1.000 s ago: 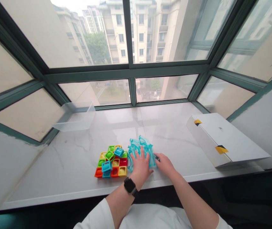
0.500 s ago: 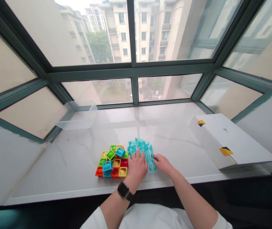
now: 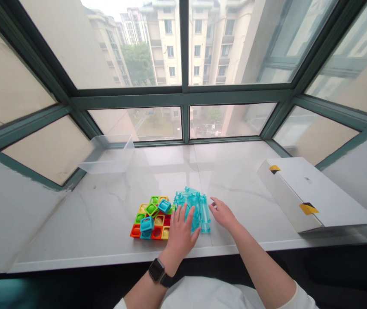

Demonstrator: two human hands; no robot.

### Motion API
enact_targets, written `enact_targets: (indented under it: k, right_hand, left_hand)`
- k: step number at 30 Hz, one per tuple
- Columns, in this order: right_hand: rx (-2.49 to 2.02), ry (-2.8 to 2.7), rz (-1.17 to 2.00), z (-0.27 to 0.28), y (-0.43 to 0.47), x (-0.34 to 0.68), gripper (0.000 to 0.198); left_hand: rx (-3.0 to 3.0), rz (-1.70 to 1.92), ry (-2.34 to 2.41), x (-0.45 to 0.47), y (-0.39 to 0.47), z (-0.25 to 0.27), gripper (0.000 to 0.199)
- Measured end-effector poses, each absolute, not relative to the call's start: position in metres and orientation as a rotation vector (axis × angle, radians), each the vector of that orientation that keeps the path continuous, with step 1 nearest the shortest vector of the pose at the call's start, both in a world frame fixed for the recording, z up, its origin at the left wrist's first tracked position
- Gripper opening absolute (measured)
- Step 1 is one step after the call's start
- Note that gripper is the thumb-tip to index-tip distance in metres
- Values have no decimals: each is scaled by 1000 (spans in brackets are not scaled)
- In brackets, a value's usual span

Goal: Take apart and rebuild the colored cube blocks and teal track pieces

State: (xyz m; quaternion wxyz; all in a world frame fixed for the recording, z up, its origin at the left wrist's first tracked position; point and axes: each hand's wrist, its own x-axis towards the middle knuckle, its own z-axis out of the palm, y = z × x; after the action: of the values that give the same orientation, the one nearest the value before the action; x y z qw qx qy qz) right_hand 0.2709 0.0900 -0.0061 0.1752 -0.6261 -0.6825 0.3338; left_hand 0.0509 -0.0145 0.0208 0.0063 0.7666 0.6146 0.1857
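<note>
A cluster of translucent turquoise plastic pieces (image 3: 204, 210), tube-like in shape, lies near the front of the white marble-look sill. To its left sit colourful square plastic blocks (image 3: 157, 232) in red, yellow, green and blue, some tilted on top of others. My left hand (image 3: 181, 227), a black watch (image 3: 157, 270) on its wrist, is open with fingers spread; it covers the right edge of the blocks and part of the turquoise pieces. My right hand (image 3: 222, 213) is just right of the turquoise cluster, fingers loosely bent and apart, with nothing in it.
At the back left stands a clear plastic bin (image 3: 106, 166) against the window frame. A white box (image 3: 323, 193) with yellow-and-black tabs lies on the right. Green-framed windows (image 3: 183, 101) enclose the sill (image 3: 83, 227), whose front edge runs close to my body.
My left hand has drawn back slightly toward me and left, its fingers spreading wider. My right hand has come away from the turquoise pieces, up and to the right.
</note>
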Motion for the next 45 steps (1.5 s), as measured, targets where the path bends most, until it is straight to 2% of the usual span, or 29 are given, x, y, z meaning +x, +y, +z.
enact_targets:
  k: [4, 6, 9, 12, 14, 22, 28, 32, 37, 42, 45]
  right_hand:
    - [-1674, -1932, 770, 2, 114, 244, 54]
    - [-1652, -1966, 811, 4, 125, 227, 58]
    - [-1657, -1999, 894, 4, 133, 211, 58]
    - [-1659, -1969, 890, -1, 131, 211, 48]
    - [-1648, -1934, 878, -5, 126, 217, 44]
    - [-1543, -1805, 813, -14, 107, 222, 39]
    - [-1454, -1792, 815, -14, 95, 221, 33]
    - [-1401, -1809, 881, -14, 92, 227, 37]
    - [-1397, -1746, 881, -19, 86, 243, 51]
    - [-1374, -1721, 977, -28, 76, 249, 64]
    - [-1370, -1749, 1014, -32, 74, 241, 66]
  left_hand:
    - [2388, 484, 1915, 40, -18, 8, 99]
    - [2398, 416, 1903, 36, -19, 2, 102]
    - [2420, 367, 1902, 32, -18, -3, 88]
    - [2432, 390, 1922, 29, -18, -4, 71]
    - [2447, 430, 1931, 27, -20, -5, 67]
    - [2460, 513, 1879, 29, -29, -6, 75]
    - [2447, 529, 1901, 30, -27, -6, 60]
    - [2435, 518, 1958, 30, -27, -7, 62]
    - [2463, 554, 1924, 22, -31, -6, 77]
    - [2492, 519, 1945, 12, -33, -10, 75]
    - [2482, 488, 1991, 12, -31, -14, 82]
